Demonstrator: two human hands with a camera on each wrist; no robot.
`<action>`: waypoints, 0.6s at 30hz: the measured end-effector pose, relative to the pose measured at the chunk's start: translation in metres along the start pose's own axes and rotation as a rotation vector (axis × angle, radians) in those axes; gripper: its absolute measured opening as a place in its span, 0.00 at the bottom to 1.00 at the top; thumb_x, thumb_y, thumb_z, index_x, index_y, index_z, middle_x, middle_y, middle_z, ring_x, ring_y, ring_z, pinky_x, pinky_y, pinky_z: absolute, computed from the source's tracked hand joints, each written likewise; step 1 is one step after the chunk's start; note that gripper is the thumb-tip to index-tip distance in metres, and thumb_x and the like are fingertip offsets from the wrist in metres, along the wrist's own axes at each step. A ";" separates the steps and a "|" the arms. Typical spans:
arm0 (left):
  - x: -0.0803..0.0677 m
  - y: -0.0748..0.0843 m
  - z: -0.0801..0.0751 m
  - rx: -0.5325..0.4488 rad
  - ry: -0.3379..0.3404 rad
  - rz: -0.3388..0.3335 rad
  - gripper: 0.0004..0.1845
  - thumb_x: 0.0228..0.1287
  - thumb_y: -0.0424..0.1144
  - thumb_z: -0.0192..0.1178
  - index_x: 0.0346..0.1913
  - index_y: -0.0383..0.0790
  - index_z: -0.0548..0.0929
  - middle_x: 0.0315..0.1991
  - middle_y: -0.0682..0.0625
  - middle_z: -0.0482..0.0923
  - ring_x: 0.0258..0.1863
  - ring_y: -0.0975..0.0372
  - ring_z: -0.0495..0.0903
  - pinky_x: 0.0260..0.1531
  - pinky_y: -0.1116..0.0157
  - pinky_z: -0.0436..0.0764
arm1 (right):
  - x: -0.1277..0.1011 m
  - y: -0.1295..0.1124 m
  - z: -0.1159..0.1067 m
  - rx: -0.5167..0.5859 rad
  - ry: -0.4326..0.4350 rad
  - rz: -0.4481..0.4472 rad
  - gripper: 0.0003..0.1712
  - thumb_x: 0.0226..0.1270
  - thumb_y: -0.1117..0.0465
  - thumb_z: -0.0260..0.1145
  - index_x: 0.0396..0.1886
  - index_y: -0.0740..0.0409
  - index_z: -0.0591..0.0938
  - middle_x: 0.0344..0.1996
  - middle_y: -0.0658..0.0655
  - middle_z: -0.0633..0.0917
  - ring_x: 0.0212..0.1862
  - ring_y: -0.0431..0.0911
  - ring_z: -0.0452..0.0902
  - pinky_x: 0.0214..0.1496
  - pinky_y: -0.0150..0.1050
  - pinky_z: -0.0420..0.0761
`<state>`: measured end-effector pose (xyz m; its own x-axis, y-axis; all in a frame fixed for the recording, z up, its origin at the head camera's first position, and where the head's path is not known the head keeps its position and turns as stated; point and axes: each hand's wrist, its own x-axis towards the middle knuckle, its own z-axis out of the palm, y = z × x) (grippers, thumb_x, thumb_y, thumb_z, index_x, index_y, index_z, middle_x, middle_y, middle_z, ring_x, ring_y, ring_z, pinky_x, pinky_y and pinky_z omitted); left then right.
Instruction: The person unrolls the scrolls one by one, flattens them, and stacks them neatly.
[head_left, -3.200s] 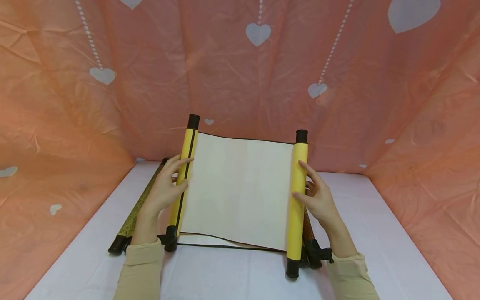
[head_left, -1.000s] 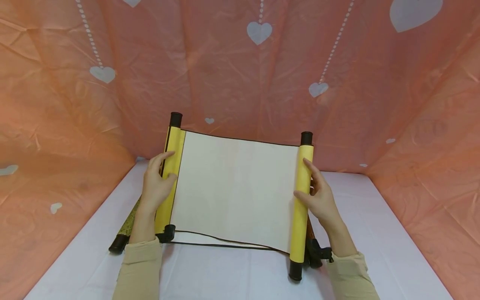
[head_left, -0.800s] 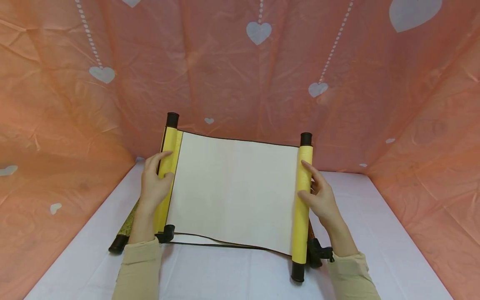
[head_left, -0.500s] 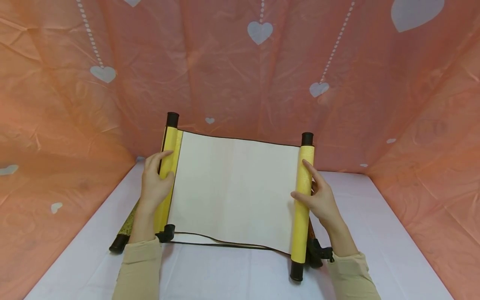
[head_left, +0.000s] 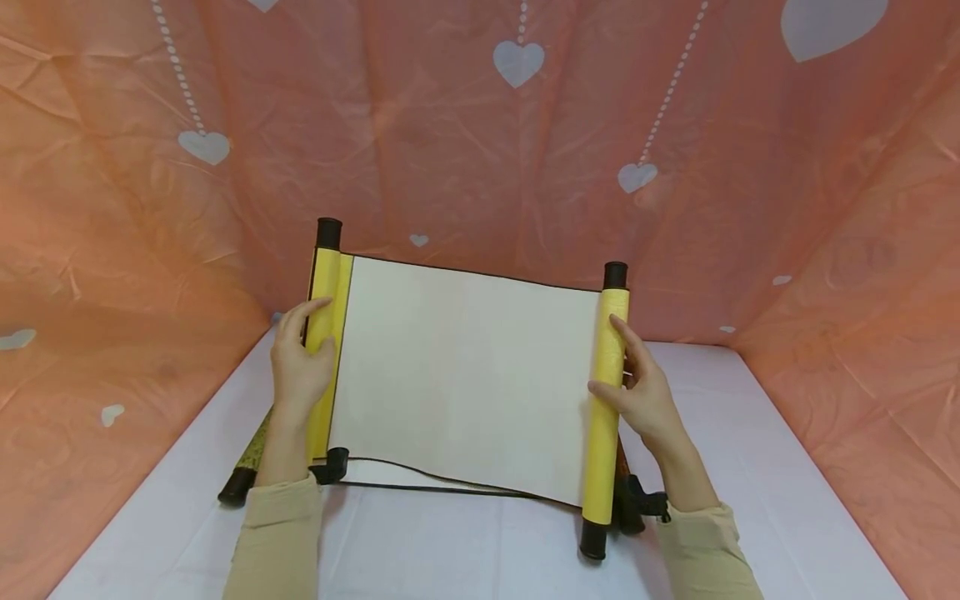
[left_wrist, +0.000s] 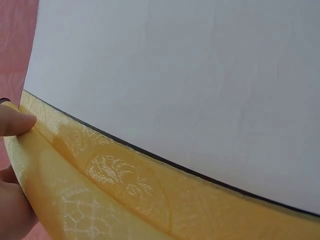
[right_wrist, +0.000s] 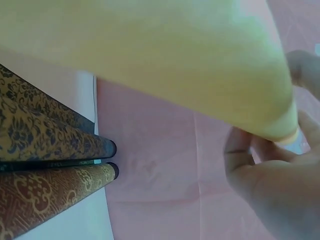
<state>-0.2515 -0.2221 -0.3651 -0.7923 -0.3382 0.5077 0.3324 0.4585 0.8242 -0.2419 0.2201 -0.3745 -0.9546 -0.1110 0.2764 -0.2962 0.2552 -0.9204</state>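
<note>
Scroll (head_left: pixel 465 375) held open between both hands — left hand (head_left: pixel 298 367) and right hand (head_left: pixel 641 398) each grip a yellow roller.

The held scroll (head_left: pixel 465 375) hides the rolled scrolls (right_wrist: pixel 45 165) on the table behind it.

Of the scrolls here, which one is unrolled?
The yellow-backed scroll, held between the left hand and right hand, shows its blank cream sheet. The olive patterned scroll and the brown one lie rolled on the table.
</note>
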 end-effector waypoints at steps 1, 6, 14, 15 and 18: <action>0.000 0.000 0.000 0.001 0.010 0.000 0.27 0.68 0.19 0.56 0.68 0.41 0.80 0.70 0.41 0.70 0.76 0.48 0.62 0.73 0.42 0.60 | 0.000 0.000 -0.001 0.007 -0.002 -0.003 0.57 0.64 0.77 0.68 0.85 0.39 0.55 0.74 0.66 0.65 0.56 0.55 0.71 0.46 0.34 0.82; 0.001 -0.002 -0.002 0.016 0.037 0.017 0.28 0.67 0.18 0.56 0.67 0.40 0.81 0.70 0.41 0.73 0.77 0.45 0.56 0.74 0.40 0.54 | -0.002 -0.002 -0.005 0.029 0.003 0.005 0.54 0.66 0.79 0.65 0.85 0.42 0.57 0.74 0.63 0.62 0.60 0.51 0.72 0.50 0.30 0.80; 0.001 -0.002 -0.003 0.015 0.022 -0.017 0.29 0.68 0.20 0.56 0.69 0.42 0.80 0.71 0.42 0.72 0.78 0.45 0.52 0.73 0.37 0.55 | -0.002 -0.008 -0.009 0.055 0.013 0.061 0.49 0.64 0.79 0.54 0.83 0.45 0.63 0.77 0.63 0.61 0.64 0.57 0.67 0.47 0.33 0.76; 0.000 -0.001 -0.004 0.014 0.020 -0.025 0.29 0.69 0.20 0.56 0.69 0.42 0.80 0.71 0.42 0.72 0.78 0.45 0.52 0.73 0.37 0.54 | -0.002 -0.008 -0.009 0.058 0.014 0.060 0.49 0.64 0.79 0.54 0.83 0.45 0.63 0.78 0.62 0.60 0.64 0.57 0.67 0.47 0.32 0.76; 0.001 -0.001 -0.004 0.015 0.018 -0.033 0.29 0.69 0.20 0.55 0.70 0.41 0.79 0.71 0.40 0.71 0.78 0.46 0.55 0.74 0.39 0.57 | -0.002 -0.006 -0.009 0.054 0.013 0.051 0.49 0.65 0.79 0.60 0.83 0.46 0.62 0.78 0.62 0.59 0.66 0.57 0.66 0.48 0.31 0.78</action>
<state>-0.2503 -0.2264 -0.3647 -0.7936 -0.3680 0.4845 0.2983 0.4587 0.8370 -0.2386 0.2277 -0.3666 -0.9688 -0.0869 0.2320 -0.2454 0.2083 -0.9468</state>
